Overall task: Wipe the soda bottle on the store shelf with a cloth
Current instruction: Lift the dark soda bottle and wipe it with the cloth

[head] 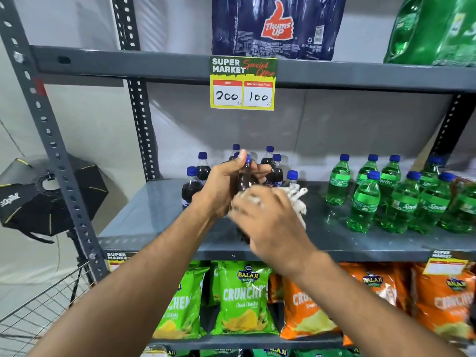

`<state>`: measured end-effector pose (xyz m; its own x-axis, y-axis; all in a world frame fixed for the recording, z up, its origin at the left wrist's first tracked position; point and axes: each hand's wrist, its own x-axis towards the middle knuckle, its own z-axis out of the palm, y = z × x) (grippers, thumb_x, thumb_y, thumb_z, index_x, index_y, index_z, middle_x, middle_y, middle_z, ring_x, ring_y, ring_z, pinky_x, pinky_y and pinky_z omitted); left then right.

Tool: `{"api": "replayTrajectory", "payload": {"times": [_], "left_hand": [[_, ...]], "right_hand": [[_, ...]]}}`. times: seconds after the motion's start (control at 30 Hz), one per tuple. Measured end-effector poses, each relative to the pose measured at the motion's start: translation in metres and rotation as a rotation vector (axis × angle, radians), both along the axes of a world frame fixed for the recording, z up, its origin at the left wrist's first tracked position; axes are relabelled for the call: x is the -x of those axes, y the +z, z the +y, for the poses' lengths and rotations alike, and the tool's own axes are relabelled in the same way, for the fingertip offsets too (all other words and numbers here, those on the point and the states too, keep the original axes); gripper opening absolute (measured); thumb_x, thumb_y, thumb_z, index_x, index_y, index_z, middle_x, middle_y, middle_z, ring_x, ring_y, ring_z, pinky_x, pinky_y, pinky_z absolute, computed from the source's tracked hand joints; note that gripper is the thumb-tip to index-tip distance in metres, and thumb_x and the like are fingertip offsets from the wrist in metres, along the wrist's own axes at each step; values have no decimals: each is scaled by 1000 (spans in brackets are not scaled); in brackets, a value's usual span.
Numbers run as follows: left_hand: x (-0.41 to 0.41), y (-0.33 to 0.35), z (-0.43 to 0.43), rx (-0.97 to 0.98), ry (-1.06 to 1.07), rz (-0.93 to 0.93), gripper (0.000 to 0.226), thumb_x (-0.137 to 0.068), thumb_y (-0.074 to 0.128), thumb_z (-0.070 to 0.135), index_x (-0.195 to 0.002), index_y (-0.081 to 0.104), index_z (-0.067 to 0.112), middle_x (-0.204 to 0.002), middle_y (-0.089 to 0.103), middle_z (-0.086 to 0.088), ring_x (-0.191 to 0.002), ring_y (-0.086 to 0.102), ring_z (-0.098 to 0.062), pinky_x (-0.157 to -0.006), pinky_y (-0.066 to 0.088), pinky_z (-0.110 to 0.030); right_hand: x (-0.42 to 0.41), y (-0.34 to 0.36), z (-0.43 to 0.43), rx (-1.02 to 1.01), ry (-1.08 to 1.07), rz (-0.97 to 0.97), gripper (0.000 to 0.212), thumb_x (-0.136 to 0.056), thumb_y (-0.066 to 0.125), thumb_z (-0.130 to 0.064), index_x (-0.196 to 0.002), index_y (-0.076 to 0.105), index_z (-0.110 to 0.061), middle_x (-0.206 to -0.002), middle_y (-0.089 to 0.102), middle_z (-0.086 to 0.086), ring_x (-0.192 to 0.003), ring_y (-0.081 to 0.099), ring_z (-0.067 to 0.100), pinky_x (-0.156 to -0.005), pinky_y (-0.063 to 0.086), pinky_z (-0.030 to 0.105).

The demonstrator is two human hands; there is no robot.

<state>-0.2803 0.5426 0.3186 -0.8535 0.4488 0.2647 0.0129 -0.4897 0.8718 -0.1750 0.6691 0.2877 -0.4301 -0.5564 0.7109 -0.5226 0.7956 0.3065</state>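
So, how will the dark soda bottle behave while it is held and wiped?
The bottle looks full of dark liquid, so probably heavy for its size. Its smooth plastic may slip, which fits the left hand gripping it. The cloth under the right hand looks floppy.

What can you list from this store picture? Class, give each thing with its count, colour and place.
Cola bottle: one, dark, blue cap, held in front of the middle shelf.
Cloth: one, white, against that bottle.
Other cola bottles: about seven, dark, behind the hands.
Sprite bottles: about ten, green, shelf right.
Price sign: one, yellow-green, upper shelf edge.
Thums Up pack: one, dark blue, top shelf.
Balaji crisp bags: green and orange, shelf below.
Softbox light: black, left.
Left hand: grips the bottle.
Right hand: presses the cloth.
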Motion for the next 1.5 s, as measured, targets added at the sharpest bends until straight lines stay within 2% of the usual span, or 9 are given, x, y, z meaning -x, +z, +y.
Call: {"api": "replayTrajectory", "payload": {"times": [0.1,0.23,0.43,0.63,0.77,0.93,1.23,1.37,1.5], "left_hand": [[2,0,-3,27,22,37,36,-95,54,37,-84,66,5,-110,74,-23,-113,67,-34,-105,48,-44],[1,-1,-5,50,54,24,35,-98,51,36,-86,64,5,-107,75,-22,-109,69,-32,-104,47,-44],[-10,-8,4,186,-41,83,37,-98,50,38,-72,64,15,-68,67,-2,-61,63,-14,-60,50,-27],[0,-19,-1,7,49,73,37,-100,46,34,-86,66,6,-111,74,-23,-113,66,-37,-100,51,-42],[1,-14,0,-51,26,48,42,-102,43,38,-82,67,10,-112,73,-25,-116,65,-38,-96,52,-46],[-9,-8,5,-68,-118,16,51,-98,47,52,-82,76,14,-118,73,-18,-105,71,-30,-84,57,-39],[-10,-12,-4,-118,-8,15,45,-101,40,42,-78,62,11,-125,65,-29,-123,60,-38,-110,41,-47],[-22,-15,10,-21,-55,1,42,-96,46,45,-84,69,11,-126,65,-29,-112,66,-36,-97,52,-49],[-27,-11,13,-47,-93,-28,47,-96,46,42,-93,76,7,-118,71,-21,-109,68,-32,-90,56,-42]], "right_hand": [[-9,-31,5,-180,39,1,22,-95,50,-10,-91,71,-16,-107,70,-1,-110,60,30,-89,42,42],[-6,-24,5,-210,52,10,26,-94,46,-6,-92,71,-16,-101,70,0,-100,63,30,-83,46,42],[10,27,-2,75,-61,47,32,-80,39,0,-86,70,-9,-86,71,7,-83,62,35,-74,48,45],[-12,-35,8,-257,56,-87,19,-84,51,-4,-88,66,-15,-95,69,2,-88,60,30,-73,48,41],[3,-21,14,176,155,-100,49,-75,50,12,-112,74,-9,-118,73,1,-100,62,27,-91,55,36],[22,9,13,765,84,-173,70,-65,57,30,-123,71,-7,-122,69,-2,-116,63,12,-109,41,16],[-18,-65,23,695,200,-309,79,-62,58,36,-125,71,-10,-128,64,-10,-123,60,6,-109,44,20],[6,-16,15,794,127,-167,67,-66,59,33,-119,74,-6,-122,70,3,-117,64,14,-108,47,24],[10,1,16,581,88,-96,58,-69,53,25,-115,74,-5,-120,71,8,-112,61,27,-105,49,34]]}}
